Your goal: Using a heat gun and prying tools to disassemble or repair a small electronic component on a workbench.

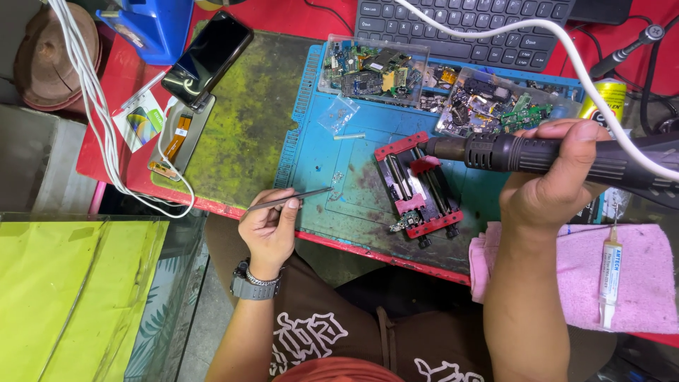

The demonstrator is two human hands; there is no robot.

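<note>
Between the fingers of the left hand (267, 226), which pinch the tweezers (290, 200), and the red clamp fixture (417, 185) lies a bare stretch of blue mat (353, 177), obstructed only by a few small screws just beyond the tweezer tips. Beyond the fingers of the right hand (548, 185), closed around the black hot-air handle (537, 153), two clear trays of circuit parts (375, 68) and a keyboard (463, 25) block passage. To the right of those fingers, a pink cloth (636, 276) bearing a syringe (610, 272) occupies the surface; a white cable (559, 42) crosses overhead.

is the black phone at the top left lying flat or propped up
Propped, tilted: the black phone leans with its lower end on a flat screen panel, upper end raised. Screen dark.
</note>
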